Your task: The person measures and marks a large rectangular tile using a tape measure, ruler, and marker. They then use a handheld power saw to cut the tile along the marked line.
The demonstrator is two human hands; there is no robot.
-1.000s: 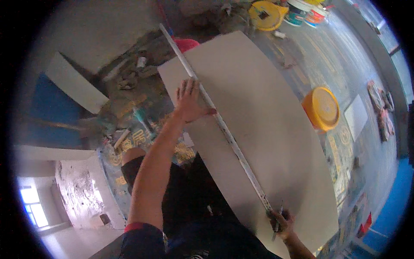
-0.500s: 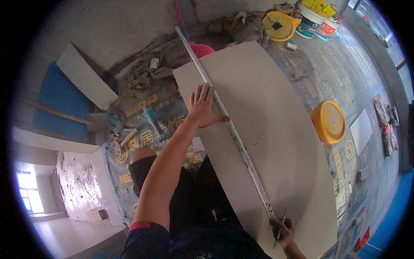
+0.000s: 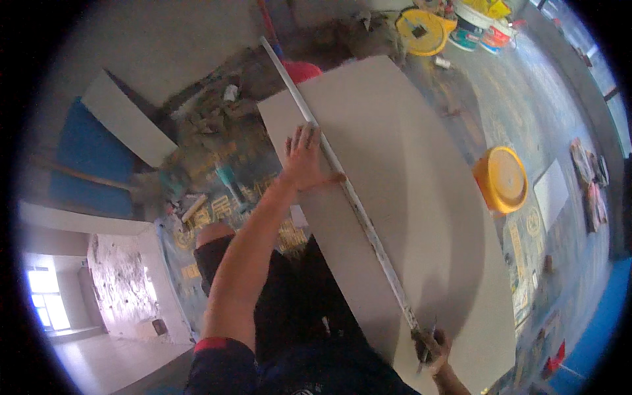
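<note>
A large pale board (image 3: 421,217) lies in front of me, running from upper left to lower right. Along it lies a long, narrow, whitish straightedge (image 3: 368,227), spotted with dark marks, its far end jutting past the board's edge. My left hand (image 3: 306,157) rests flat with fingers spread on the board's left part, the thumb reaching across the straightedge. Down at the near end, my right hand (image 3: 434,349) is closed around a thin pen-like marker (image 3: 422,366), its fingers against the straightedge's end. Blur hides the marker's tip.
A yellow bucket (image 3: 501,180) stands right of the board, beside a white offcut (image 3: 552,191). More buckets (image 3: 469,33) and a yellow lid-like piece (image 3: 422,33) are at the back. A green-handled tool (image 3: 227,178) lies left on the printed floor sheet. A white panel (image 3: 128,118) leans at far left.
The whole view has shifted slightly and blurred. Both hands keep their places on the board and straightedge; the marker in my right hand looks slightly more upright.
</note>
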